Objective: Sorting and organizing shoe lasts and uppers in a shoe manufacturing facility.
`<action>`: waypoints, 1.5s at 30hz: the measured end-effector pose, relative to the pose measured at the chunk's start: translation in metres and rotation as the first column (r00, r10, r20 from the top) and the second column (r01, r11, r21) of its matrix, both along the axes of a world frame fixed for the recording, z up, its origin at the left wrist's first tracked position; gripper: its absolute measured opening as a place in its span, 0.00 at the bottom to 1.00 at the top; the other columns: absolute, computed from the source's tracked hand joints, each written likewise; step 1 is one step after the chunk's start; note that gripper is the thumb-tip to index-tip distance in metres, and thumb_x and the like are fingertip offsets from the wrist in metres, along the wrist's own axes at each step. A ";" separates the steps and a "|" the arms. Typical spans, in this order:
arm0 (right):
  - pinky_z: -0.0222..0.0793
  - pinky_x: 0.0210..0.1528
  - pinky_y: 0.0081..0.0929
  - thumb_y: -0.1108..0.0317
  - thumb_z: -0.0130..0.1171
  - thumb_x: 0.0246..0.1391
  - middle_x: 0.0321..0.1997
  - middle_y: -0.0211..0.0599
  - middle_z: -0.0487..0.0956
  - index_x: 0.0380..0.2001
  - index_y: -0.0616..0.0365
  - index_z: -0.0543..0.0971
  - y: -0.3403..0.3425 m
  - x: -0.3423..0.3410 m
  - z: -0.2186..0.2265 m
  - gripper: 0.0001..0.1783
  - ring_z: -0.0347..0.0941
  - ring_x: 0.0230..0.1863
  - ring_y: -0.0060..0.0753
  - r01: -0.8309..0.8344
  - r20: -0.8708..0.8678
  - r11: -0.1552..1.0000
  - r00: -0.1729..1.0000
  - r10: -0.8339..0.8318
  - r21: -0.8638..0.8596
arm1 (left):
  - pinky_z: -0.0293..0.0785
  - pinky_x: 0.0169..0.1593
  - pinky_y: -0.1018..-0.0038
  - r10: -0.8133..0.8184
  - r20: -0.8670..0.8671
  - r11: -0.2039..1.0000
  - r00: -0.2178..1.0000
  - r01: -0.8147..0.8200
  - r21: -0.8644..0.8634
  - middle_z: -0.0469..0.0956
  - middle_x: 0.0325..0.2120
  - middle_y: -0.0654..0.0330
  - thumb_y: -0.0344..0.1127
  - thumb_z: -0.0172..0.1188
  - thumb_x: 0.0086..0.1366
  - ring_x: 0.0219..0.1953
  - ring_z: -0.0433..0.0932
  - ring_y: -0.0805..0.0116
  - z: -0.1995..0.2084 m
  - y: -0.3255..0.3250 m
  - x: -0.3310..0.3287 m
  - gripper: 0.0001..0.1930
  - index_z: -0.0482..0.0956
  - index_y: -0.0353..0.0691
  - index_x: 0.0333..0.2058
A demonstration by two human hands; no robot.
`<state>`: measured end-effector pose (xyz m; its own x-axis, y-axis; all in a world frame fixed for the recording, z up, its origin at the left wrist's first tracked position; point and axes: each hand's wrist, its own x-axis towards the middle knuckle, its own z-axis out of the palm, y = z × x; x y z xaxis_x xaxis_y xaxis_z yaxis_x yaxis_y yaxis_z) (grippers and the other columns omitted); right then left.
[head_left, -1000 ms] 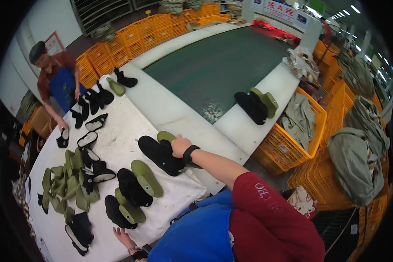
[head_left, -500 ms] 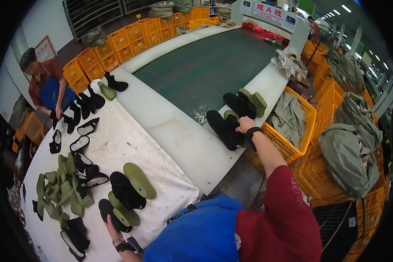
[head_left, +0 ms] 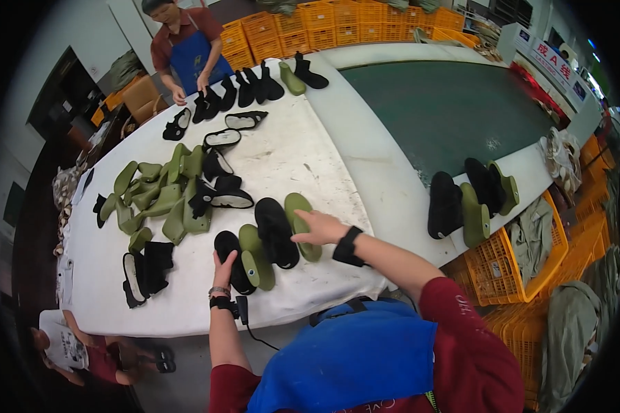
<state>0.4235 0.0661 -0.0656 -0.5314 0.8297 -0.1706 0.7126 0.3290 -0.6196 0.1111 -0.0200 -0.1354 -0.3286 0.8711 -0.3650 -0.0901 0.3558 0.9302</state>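
Note:
Near the front edge of the white-covered table, two black shoes and two olive-green shoe lasts lie side by side. My left hand (head_left: pixel 224 270) grips the outer black shoe (head_left: pixel 236 261) by its near left side. Beside that shoe lie a green last (head_left: pixel 256 258) and a second black shoe (head_left: pixel 277 234). My right hand (head_left: pixel 319 228) reaches over the rightmost green last (head_left: pixel 298 213), fingers apart and touching or just above it. To the right, black shoes (head_left: pixel 445 205) stand with green lasts (head_left: pixel 474 217) on the white ledge.
A heap of green lasts (head_left: pixel 165 199) and loose black shoe uppers (head_left: pixel 224 196) covers the table's left part. Across the table a co-worker (head_left: pixel 193 51) handles black boots (head_left: pixel 227 93). A green conveyor belt (head_left: pixel 448 103) runs behind; orange crates (head_left: pixel 492 272) stand at right.
My right hand has left the black shoe on the ledge and come left to the lasts on the table. My left hand stays at its shoe. The view has turned left.

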 end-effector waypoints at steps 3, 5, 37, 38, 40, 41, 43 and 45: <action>0.54 0.60 0.40 0.32 0.54 0.36 0.62 0.62 0.50 0.61 0.47 0.54 0.001 -0.055 -0.013 0.51 0.53 0.59 0.64 0.145 0.117 0.976 0.985 -0.127 -0.164 | 0.66 0.51 0.69 0.045 -0.003 0.999 0.999 -0.045 0.027 0.63 0.52 0.50 0.37 0.65 0.49 0.50 0.67 0.59 -0.007 -0.002 -0.002 0.48 0.40 0.39 0.61; 0.55 0.58 0.45 0.33 0.55 0.37 0.64 0.56 0.47 0.60 0.46 0.56 0.003 -0.070 -0.007 0.50 0.50 0.61 0.64 0.184 0.132 0.969 0.978 -0.163 -0.166 | 0.67 0.50 0.70 0.091 -0.070 0.996 0.993 -0.090 0.015 0.65 0.50 0.49 0.34 0.64 0.46 0.48 0.68 0.59 -0.013 -0.003 -0.004 0.48 0.42 0.38 0.61; 0.64 0.46 0.35 0.61 0.59 0.40 0.37 0.47 0.74 0.30 0.61 0.78 0.010 0.228 -0.028 0.15 0.69 0.42 0.48 0.582 -0.285 0.750 0.811 -0.510 0.314 | 0.49 0.54 0.41 -0.416 0.262 0.882 0.871 0.456 -0.117 0.41 0.62 0.56 0.54 0.56 0.55 0.62 0.46 0.51 0.022 0.062 0.255 0.50 0.24 0.56 0.61; 0.64 0.47 0.34 0.62 0.58 0.41 0.37 0.46 0.73 0.31 0.61 0.78 -0.001 0.227 -0.016 0.15 0.68 0.43 0.47 0.624 -0.380 0.710 0.775 -0.506 0.326 | 0.50 0.55 0.42 -0.385 0.255 0.880 0.887 0.436 -0.188 0.38 0.63 0.56 0.54 0.56 0.56 0.62 0.44 0.50 0.021 0.055 0.240 0.49 0.24 0.57 0.61; 0.64 0.46 0.33 0.67 0.57 0.44 0.36 0.46 0.73 0.31 0.62 0.76 -0.026 0.217 0.000 0.11 0.68 0.42 0.46 0.679 -0.505 0.652 0.715 -0.483 0.337 | 0.59 0.53 0.51 -0.301 0.287 0.920 0.909 0.356 -0.162 0.52 0.58 0.57 0.49 0.56 0.57 0.57 0.56 0.57 0.012 0.029 0.202 0.43 0.37 0.52 0.62; 0.65 0.43 0.32 0.68 0.56 0.45 0.35 0.44 0.73 0.31 0.62 0.75 -0.039 0.207 0.007 0.10 0.69 0.40 0.45 0.651 -0.523 0.648 0.740 -0.424 0.396 | 0.59 0.53 0.51 -0.262 0.283 0.935 0.923 0.315 -0.163 0.52 0.58 0.57 0.49 0.56 0.57 0.57 0.56 0.57 0.005 0.012 0.179 0.43 0.37 0.52 0.62; 0.66 0.37 0.31 0.71 0.55 0.46 0.31 0.42 0.74 0.29 0.62 0.75 -0.062 0.188 0.014 0.07 0.71 0.34 0.43 0.569 -0.548 0.725 0.775 -0.315 0.388 | 0.68 0.46 0.65 -0.352 0.131 0.896 0.927 0.374 -0.240 0.66 0.47 0.60 0.44 0.56 0.58 0.46 0.67 0.69 -0.006 -0.016 0.142 0.34 0.52 0.44 0.60; 0.67 0.30 0.27 0.71 0.55 0.47 0.27 0.41 0.74 0.29 0.59 0.75 -0.086 0.176 0.005 0.05 0.71 0.26 0.41 0.342 -0.510 0.907 0.841 -0.179 0.245 | 0.67 0.43 0.70 -0.255 0.091 0.921 0.963 0.270 -0.281 0.68 0.44 0.62 0.44 0.56 0.57 0.41 0.67 0.72 -0.002 -0.044 0.131 0.31 0.58 0.41 0.56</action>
<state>0.5997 -0.0201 -0.0609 -0.2347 0.9130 0.3338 0.4529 0.4065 -0.7935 0.2425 -0.0643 -0.1369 -0.0765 0.7783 -0.6232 -0.0019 0.6249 0.7807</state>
